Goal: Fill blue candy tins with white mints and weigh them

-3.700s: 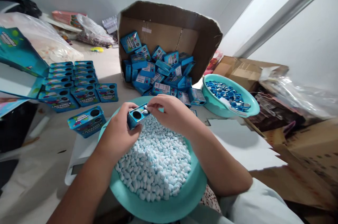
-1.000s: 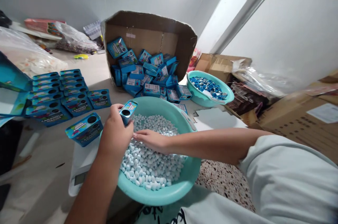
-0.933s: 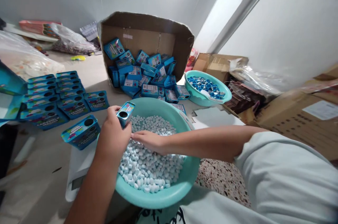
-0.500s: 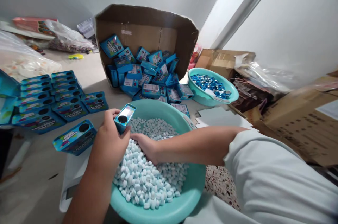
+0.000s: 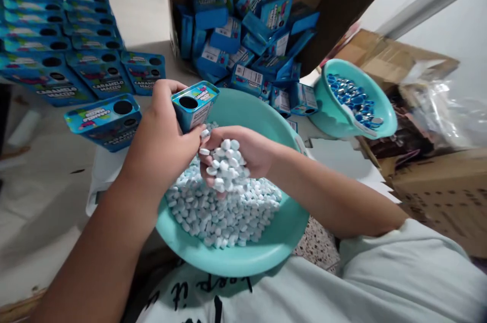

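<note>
My left hand grips a small blue candy tin, tilted, with a round dark hole in its top. Cupped beside it, my right hand carries a heap of pale mint candies. Both hands are over a turquoise basin, where many more of these candies lie. A single blue tin with a round hole stands left of my left wrist, on or against a white scale partly hidden by my forearm.
Rows of blue tins stand at the left. Behind the basin, a cardboard box on its side spills jumbled tins. A smaller turquoise bowl at the right holds blue and silver caps. Cardboard boxes line the right side.
My right hand has come up out of the candies with a handful and turned palm up near the tin. The view has tipped downward and closer.
</note>
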Available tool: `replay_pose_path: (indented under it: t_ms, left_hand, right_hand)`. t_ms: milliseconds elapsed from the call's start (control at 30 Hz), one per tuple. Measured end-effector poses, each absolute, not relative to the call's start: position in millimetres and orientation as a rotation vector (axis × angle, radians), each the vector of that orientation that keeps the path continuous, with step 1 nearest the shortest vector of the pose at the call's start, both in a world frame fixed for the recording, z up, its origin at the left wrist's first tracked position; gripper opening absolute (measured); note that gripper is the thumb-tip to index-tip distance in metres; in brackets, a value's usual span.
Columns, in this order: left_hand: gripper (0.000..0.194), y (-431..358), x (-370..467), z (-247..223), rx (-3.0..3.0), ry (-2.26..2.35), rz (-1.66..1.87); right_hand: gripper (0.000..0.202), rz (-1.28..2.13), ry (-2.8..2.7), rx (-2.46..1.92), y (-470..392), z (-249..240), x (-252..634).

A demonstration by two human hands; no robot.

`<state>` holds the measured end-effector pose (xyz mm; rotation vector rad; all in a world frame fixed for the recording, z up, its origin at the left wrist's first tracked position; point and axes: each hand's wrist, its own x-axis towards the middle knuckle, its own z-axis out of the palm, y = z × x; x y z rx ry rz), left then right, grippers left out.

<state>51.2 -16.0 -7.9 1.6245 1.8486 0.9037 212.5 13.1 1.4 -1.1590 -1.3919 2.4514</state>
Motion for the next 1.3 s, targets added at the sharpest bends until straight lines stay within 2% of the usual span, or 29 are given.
replay_pose_path:
  t_ms: [100,233,367,467,667,833,1300]
  left_hand:
    - [0.056,-17,52,-7,1.683,1.846,0.804]
    - [0.049,-18,54,-4,1.796,1.816,0.693]
    - [0.042,-19,57,-6,1.903,1.606,0.597]
    - [0.046,-22,61,-12,1.963,1.447,0.521]
    - [0.071,-26,67,-26,2.080,1.450,0.557]
    - [0.073,-26,65,-26,2.097,1.432,0.584]
    - [0.060,-24,68,-36,2.020,1.420,0.645]
  right_hand:
    - [0.025,2.517,-1.316,-1.011,19,19,227]
    - [0.025,2.132,-1.177,-1.017,26,32,239]
    - [0.024,1.935,-1.025,-0.958,29,33,238]
    - [0.024,1.812,-1.052,-0.913,26,30,233]
    - [0.035,1.576,-1.214,-0.893,16,24,221]
    - [0.031,1.489,-1.216,-0.929,12,21,212]
    - [0.025,1.452,-1.300,-0.859,5,23,207]
